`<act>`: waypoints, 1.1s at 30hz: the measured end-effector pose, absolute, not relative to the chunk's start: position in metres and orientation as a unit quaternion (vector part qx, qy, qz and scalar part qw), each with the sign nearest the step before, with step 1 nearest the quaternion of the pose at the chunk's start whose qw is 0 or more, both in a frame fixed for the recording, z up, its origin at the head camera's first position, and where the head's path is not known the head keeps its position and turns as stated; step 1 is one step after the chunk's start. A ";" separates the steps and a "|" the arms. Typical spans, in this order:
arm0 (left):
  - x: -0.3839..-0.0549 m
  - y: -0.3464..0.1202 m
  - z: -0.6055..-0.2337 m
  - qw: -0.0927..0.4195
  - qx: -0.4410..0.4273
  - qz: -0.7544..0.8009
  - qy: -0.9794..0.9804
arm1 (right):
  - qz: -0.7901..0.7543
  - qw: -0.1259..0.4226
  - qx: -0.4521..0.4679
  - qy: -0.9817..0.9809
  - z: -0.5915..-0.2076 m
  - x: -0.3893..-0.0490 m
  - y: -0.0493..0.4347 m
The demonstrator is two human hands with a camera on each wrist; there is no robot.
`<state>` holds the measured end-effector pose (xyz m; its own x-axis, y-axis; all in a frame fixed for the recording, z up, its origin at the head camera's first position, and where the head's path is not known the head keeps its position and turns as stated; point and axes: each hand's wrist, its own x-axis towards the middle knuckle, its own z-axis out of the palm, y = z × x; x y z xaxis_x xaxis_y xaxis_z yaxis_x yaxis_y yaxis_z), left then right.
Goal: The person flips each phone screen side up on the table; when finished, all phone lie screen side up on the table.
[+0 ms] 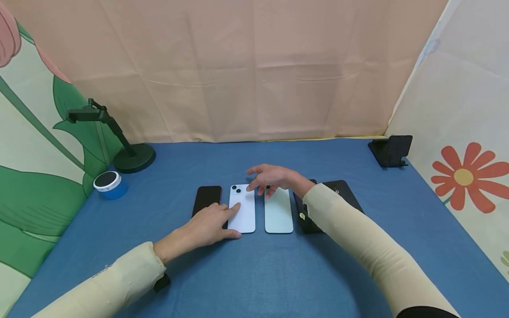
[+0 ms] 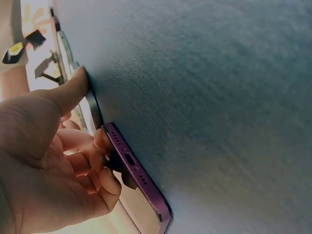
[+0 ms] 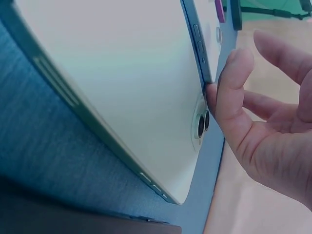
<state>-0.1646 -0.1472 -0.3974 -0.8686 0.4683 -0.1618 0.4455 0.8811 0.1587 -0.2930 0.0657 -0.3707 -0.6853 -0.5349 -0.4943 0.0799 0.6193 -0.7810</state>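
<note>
On the table point(image 1: 254, 282), head view: several phones lie flat in a loose row with narrow gaps, probably so each can be reached without shifting its neighbour.
White phone point(image 1: 247, 220): back up, cameras point(image 1: 236, 190) at its far left corner, between the black phone point(image 1: 206, 196) and the green phone point(image 1: 279, 217).
Left hand point(image 1: 212, 222): not clenched; its index finger lies over the white phone's back and its thumb at the near edge, likely to stop the phone sliding.
Right hand point(image 1: 274, 177): over the far ends of the white and green phones, fingers loosely bent and spread, with nothing seen in its grasp.
Right sleeve point(image 1: 358, 234): crosses dark devices point(image 1: 343, 191) and hides part of them.
Far corners: a stand point(image 1: 135, 159) and a tub point(image 1: 111, 190) at left, a holder point(image 1: 391, 152) at right, perhaps put there to leave the middle to both hands.
Left thumb, left wrist view: stretched out to the white phone's edge; the other fingers bend over the black phone, whose purple frame and port point(image 2: 129, 159) face the camera. Whether they press on it, cannot tell.
Right fingers, right wrist view: apart, one tip touching or just beside the white phone's corner; the green phone lies nearer the camera, its back up.
</note>
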 end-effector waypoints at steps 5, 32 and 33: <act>-0.166 -0.147 -0.395 0.104 0.248 0.054 0.962 | -0.418 0.374 -0.132 0.817 -0.371 -0.295 0.066; -0.170 -0.150 -0.391 0.110 0.265 0.030 0.958 | -0.447 0.391 -0.126 0.795 -0.378 -0.302 0.065; -0.170 -0.151 -0.391 0.109 0.266 0.030 0.957 | -0.451 0.390 -0.126 0.793 -0.378 -0.302 0.066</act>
<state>-0.1698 -0.1506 -0.3908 -0.8346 0.5162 -0.1923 0.5033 0.8564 0.1149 -0.3025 0.0660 -0.3785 -0.6641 -0.5512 -0.5051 0.1520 0.5620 -0.8130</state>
